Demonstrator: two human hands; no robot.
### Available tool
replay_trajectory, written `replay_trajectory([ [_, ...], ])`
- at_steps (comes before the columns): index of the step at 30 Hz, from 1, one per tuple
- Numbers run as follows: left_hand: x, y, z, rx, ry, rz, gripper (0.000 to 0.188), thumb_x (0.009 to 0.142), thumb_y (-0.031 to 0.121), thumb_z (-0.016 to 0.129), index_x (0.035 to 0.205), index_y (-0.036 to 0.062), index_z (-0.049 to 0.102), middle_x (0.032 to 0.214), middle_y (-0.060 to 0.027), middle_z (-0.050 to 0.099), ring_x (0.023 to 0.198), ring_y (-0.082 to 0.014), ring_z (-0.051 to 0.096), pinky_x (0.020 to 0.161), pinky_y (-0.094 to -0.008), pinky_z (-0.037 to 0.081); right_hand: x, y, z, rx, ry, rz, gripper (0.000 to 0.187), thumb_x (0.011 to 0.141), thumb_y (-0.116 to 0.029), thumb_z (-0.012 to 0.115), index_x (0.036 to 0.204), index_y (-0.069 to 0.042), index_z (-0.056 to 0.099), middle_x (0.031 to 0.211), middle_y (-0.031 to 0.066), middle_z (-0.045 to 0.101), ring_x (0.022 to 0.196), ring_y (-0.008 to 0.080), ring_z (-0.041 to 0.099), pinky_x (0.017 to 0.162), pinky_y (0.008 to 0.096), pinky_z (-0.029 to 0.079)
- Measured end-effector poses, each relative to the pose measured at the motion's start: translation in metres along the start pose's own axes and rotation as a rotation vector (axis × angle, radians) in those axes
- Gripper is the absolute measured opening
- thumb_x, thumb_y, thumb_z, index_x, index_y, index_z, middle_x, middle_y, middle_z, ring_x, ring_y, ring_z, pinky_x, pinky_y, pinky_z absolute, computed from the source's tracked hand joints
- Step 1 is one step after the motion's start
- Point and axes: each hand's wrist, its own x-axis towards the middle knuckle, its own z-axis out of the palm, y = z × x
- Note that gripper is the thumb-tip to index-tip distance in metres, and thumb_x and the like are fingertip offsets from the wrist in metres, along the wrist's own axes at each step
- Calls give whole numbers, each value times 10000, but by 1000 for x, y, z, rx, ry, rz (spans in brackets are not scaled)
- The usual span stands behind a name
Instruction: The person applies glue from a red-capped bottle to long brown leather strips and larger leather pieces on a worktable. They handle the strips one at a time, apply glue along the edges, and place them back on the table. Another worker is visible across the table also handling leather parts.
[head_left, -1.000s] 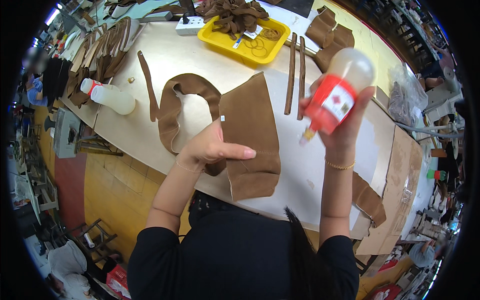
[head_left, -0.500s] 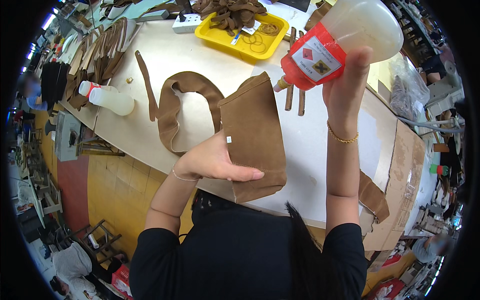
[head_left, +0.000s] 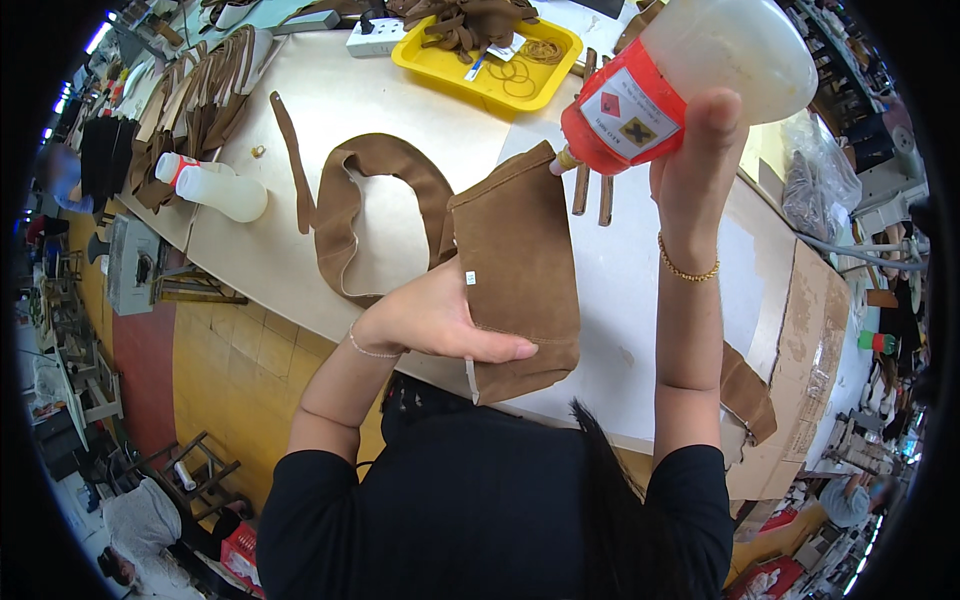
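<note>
My left hand [head_left: 440, 318] grips a brown suede-like panel [head_left: 525, 250] near its lower left side, thumb across the front and fingers hidden behind. A stitched seam and a small white sticker show on the panel. Tilted nozzle-down in my right hand [head_left: 705, 150] is a squeeze bottle [head_left: 735, 55], translucent with a red front part and a hazard label. Its narrow tip [head_left: 565, 160] meets the panel's upper right edge in view; whether it touches, I cannot tell. Left of the panel, a curved brown piece [head_left: 405, 158] lies on the table [head_left: 270, 240].
A yellow tray [head_left: 425, 72] holds brown strips and rubber bands beside a white power strip [head_left: 375, 42]. Two white bottles [head_left: 232, 199] lie at left near stacked brown pieces [head_left: 205, 120]. Narrow brown strips [head_left: 605, 200] rest behind the panel. Cardboard [head_left: 790, 390] covers the right edge.
The panel in my left hand has shifted slightly right. The bottle's tip has come down a little, closing the gap to the panel's upper edge.
</note>
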Motion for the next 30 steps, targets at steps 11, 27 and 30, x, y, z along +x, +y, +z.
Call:
replay_trajectory([
  [11,0,-11,-2,-81,43,18,716,653,57,817,1272,-21,467,1162,-83,591,1085,-167,560,928,-329,462,-14,2,-13,43,-95,78,869,811,-678,567,1305,21,419,1126,105,579,1006,181,582,855,319,485],
  [27,5,-15,-6,-137,90,105,765,640,50,793,1306,-41,426,1187,-128,572,1108,-225,563,950,-361,464,-39,-7,-29,86,-189,245,871,772,-682,607,1253,29,458,1110,100,587,1008,187,582,856,330,487],
  [30,6,-18,-4,-179,114,157,755,636,42,782,1297,-46,427,1180,-146,578,1100,-248,578,948,-379,475,-44,-8,-31,95,-193,265,871,765,-682,615,1244,30,465,1107,99,589,1008,188,582,856,332,487],
])
